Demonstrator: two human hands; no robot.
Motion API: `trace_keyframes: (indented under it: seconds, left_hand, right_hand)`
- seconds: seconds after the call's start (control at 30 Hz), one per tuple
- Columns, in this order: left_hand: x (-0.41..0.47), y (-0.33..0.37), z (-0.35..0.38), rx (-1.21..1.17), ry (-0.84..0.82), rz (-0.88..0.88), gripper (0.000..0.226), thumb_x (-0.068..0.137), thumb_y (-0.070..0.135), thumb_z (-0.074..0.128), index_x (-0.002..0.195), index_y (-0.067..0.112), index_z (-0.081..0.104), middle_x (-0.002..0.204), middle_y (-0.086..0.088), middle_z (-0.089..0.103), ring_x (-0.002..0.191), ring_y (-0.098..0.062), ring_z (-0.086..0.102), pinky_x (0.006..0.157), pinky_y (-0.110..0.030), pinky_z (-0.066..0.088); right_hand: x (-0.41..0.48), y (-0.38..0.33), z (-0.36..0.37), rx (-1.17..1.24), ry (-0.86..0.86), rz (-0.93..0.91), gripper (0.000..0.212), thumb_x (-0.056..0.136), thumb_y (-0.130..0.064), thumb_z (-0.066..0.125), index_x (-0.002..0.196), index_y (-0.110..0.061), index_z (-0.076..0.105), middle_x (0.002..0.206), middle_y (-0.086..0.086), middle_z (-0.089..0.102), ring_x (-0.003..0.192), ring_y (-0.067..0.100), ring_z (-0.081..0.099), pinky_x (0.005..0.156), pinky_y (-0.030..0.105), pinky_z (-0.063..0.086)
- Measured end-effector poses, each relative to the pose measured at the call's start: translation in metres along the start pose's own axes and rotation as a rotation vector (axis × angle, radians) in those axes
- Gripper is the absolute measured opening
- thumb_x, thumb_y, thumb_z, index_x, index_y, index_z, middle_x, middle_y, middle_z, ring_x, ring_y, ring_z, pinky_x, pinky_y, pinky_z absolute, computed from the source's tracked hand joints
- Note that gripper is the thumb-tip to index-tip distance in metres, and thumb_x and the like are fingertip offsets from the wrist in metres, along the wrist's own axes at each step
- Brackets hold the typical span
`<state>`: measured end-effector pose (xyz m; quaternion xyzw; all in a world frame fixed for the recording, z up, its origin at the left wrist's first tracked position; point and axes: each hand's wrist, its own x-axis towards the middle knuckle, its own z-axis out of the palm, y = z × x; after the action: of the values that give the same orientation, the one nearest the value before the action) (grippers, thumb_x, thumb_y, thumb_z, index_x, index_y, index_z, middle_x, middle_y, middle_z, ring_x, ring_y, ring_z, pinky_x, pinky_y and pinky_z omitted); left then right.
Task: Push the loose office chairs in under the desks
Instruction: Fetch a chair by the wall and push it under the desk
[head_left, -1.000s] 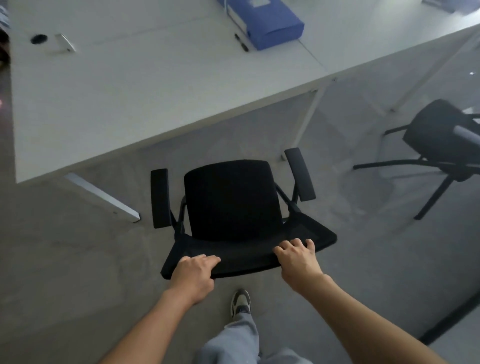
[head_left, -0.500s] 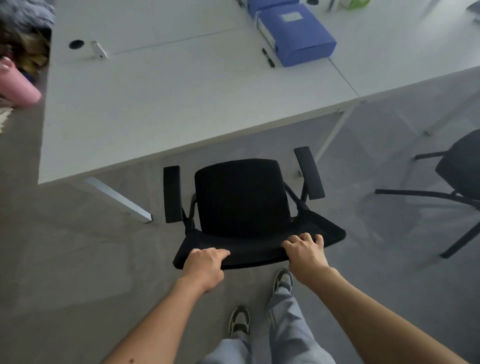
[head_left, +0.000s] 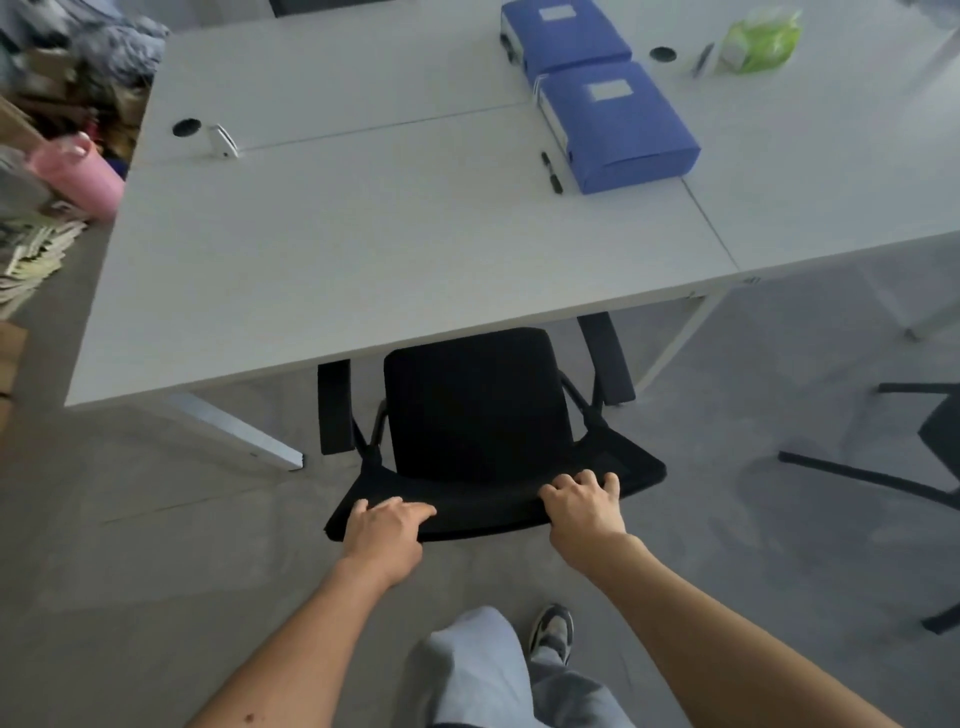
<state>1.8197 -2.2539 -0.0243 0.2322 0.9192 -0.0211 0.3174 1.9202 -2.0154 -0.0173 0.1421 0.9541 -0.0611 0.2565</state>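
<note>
Black mesh-backed office chair with padded armrests (head_left: 478, 415) stands ahead of both hands, armrest tips just under the white rectangular desk (head_left: 363, 249). Left hand (head_left: 382, 535) and right hand (head_left: 584, 512) curl closed over the backrest's top edge, well apart.

White desk (head_left: 363, 249): 2 blue boxes (head_left: 618, 124), pen (head_left: 551, 172).

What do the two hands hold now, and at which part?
Both the left hand and right hand grip the black office chair by the top edge of its backrest.
</note>
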Motion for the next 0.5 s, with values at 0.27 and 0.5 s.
trace_keyframes:
  seconds: [0.27, 0.5]
  left_hand:
    - [0.054, 0.004, -0.035, 0.007, 0.022, 0.084, 0.059, 0.080, 0.011, 0.049, 0.132, 0.039, 0.054, 0.117, 0.007, 0.063, 0.113, -0.016, 0.056, 0.102, -0.039, 0.037]
    - [0.102, -0.009, -0.071, -0.026, 0.061, 0.137, 0.061, 0.082, 0.007, 0.050, 0.136, 0.034, 0.052, 0.120, 0.005, 0.063, 0.111, -0.017, 0.058, 0.102, -0.036, 0.041]
  right_hand:
    - [0.060, 0.023, -0.032, -0.019, 0.024, -0.023, 0.043, 0.083, -0.013, 0.058, 0.124, -0.027, 0.056, 0.122, -0.002, 0.058, 0.116, 0.028, 0.046, 0.107, 0.055, 0.024]
    - [0.114, 0.022, -0.071, -0.038, -0.033, -0.034, 0.042, 0.087, -0.017, 0.059, 0.128, -0.026, 0.054, 0.126, -0.001, 0.057, 0.120, 0.029, 0.045, 0.109, 0.056, 0.023]
